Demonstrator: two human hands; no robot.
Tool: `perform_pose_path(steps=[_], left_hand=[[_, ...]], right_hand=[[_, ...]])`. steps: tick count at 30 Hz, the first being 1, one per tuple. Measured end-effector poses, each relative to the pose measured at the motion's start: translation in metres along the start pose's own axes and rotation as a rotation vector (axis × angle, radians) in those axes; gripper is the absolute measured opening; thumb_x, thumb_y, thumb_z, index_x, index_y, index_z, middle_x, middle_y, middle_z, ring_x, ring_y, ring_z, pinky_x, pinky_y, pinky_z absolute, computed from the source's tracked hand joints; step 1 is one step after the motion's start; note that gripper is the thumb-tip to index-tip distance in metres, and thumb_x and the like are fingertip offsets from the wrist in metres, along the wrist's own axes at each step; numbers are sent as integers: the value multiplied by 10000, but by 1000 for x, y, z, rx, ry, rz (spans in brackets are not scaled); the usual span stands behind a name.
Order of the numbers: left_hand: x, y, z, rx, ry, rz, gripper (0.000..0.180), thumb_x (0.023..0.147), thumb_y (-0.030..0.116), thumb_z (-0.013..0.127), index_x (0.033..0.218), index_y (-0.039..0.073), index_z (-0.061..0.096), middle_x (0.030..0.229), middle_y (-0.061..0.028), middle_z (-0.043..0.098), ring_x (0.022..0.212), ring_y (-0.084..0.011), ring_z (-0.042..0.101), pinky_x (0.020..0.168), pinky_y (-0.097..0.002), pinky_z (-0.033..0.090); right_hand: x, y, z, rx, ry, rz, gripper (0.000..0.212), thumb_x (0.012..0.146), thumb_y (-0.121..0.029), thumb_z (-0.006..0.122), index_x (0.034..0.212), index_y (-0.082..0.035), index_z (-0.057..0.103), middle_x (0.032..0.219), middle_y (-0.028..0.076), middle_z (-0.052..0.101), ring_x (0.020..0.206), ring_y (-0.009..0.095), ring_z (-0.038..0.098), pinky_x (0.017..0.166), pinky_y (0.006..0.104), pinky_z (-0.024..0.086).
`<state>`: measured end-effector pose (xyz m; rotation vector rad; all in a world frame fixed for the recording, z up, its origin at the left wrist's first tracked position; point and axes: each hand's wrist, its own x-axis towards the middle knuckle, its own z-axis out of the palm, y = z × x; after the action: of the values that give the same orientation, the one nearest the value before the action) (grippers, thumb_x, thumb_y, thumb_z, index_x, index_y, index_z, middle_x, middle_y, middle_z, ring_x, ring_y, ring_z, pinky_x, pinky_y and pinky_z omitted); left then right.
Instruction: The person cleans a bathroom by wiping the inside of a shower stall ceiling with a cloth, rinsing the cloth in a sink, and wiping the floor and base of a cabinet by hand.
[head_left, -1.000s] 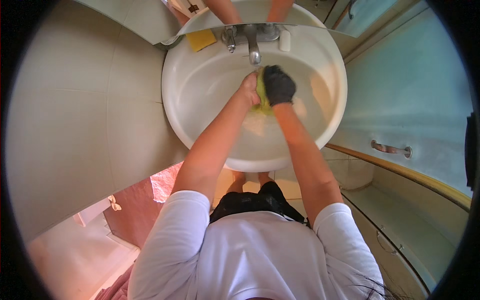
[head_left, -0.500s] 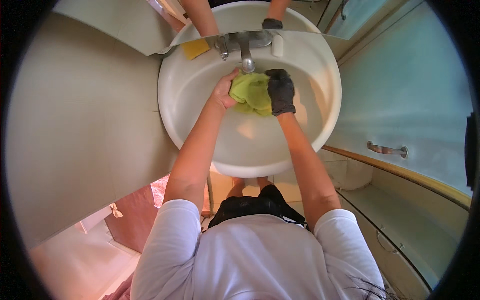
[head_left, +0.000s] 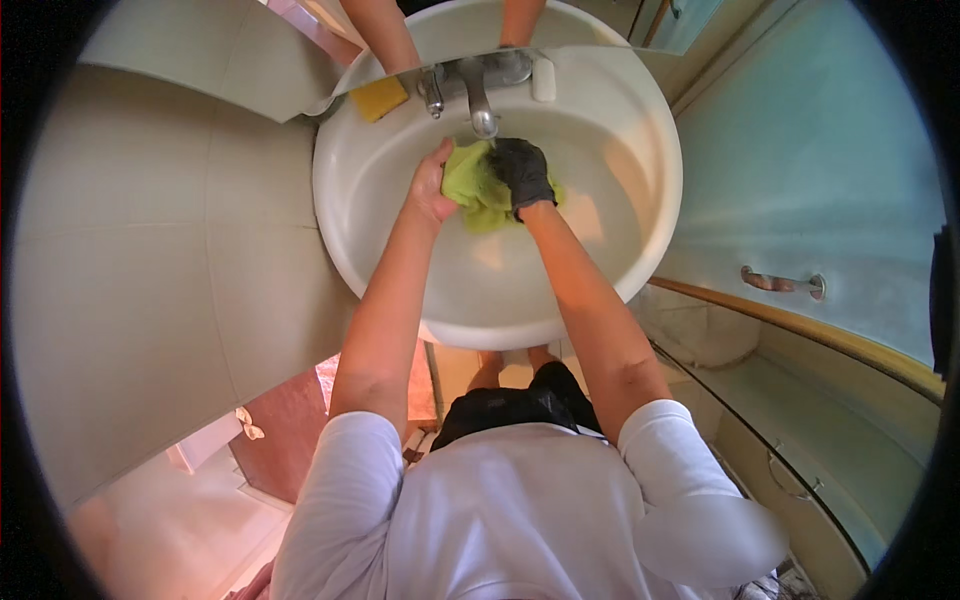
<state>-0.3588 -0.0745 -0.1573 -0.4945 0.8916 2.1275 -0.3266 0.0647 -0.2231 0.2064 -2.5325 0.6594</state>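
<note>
A wet lime-green cloth (head_left: 468,178) is bunched under the spout of the metal faucet (head_left: 482,118), over the bowl of the white sink (head_left: 480,325). My bare left hand (head_left: 430,184) grips the cloth's left side, thumb toward the faucet. In a black glove, my right hand (head_left: 522,176) lies over the cloth's right part and presses on it; its fingers are curled and partly hidden. Part of the cloth hangs below both hands and shows to the right of the glove.
A yellow sponge (head_left: 379,99) lies on the sink's back left rim. At the back right rim stands a white bar-shaped item (head_left: 543,80). A mirror edge runs behind the faucet. To the right is a pale blue door with a metal handle (head_left: 783,283); beige tiles (head_left: 120,260) cover the left wall.
My gloved right hand has moved left across the cloth, from its right edge toward the middle. My left hand still holds the left side. The view has shifted slightly.
</note>
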Motion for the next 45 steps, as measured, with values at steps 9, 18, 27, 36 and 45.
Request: perform_pose_path(steps=[9,18,27,36,45], left_hand=[[-11,6,7,-26,-79,0,412,904,329,414,1099,-30,465,1067,-169,551,981,-300,538,884,-411,414],[-47,23,3,178,-94,118,329,818,73,529,1132,17,447,1075,-144,543,990,-272,547,863,-392,452],[-30,20,-5,343,-136,-17,498,783,-19,525,1240,49,337,1168,-124,489,1035,-256,533,889,-383,443],[-41,14,2,335,-52,13,554,800,14,524,1289,72,269,1156,-119,481,1038,-240,522,864,-369,457],[-41,11,-2,729,48,184,676,781,45,569,1343,31,193,1222,-80,437,1087,-175,467,895,-264,389]], right_hand=[[5,-4,12,508,122,463,123,712,-190,559,696,-87,624,726,109,609,780,268,580,708,354,461],[5,-10,-5,789,-417,310,397,760,-186,565,1127,-44,515,1060,153,557,936,305,537,819,337,424],[16,25,-31,792,-493,452,303,785,-138,528,1065,-25,546,1008,143,572,906,244,553,785,315,438],[6,-25,-56,1299,-158,713,350,741,-39,600,1083,-27,532,887,36,578,787,112,526,717,227,434],[4,-42,-49,773,-161,435,251,755,-18,584,1006,-32,579,858,21,605,753,92,540,707,242,444]])
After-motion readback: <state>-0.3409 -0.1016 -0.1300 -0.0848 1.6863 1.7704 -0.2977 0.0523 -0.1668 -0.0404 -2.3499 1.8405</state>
